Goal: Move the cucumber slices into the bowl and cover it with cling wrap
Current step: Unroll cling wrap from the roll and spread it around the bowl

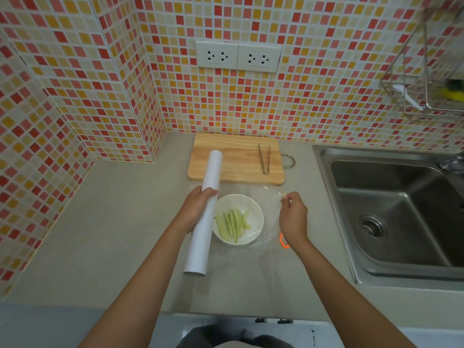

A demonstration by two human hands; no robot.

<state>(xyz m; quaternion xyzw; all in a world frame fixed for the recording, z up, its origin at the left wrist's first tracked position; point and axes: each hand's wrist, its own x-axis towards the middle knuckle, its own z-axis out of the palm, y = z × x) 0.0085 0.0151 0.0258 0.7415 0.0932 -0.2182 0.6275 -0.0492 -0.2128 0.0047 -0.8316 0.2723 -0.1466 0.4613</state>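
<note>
A white bowl (253,208) stands on the counter and holds several pale green cucumber slices (232,223). My left hand (194,208) grips a long white cling wrap roll (204,222) just left of the bowl. A clear sheet of cling wrap (267,202) stretches from the roll over the bowl to my right hand (292,218), which pinches the sheet's edge to the right of the bowl.
A wooden cutting board (236,159) with metal tongs (264,158) lies behind the bowl. A steel sink (391,212) takes up the right side. An orange ring-shaped item (283,241) lies under my right wrist. A wire rack (426,76) hangs on the tiled wall.
</note>
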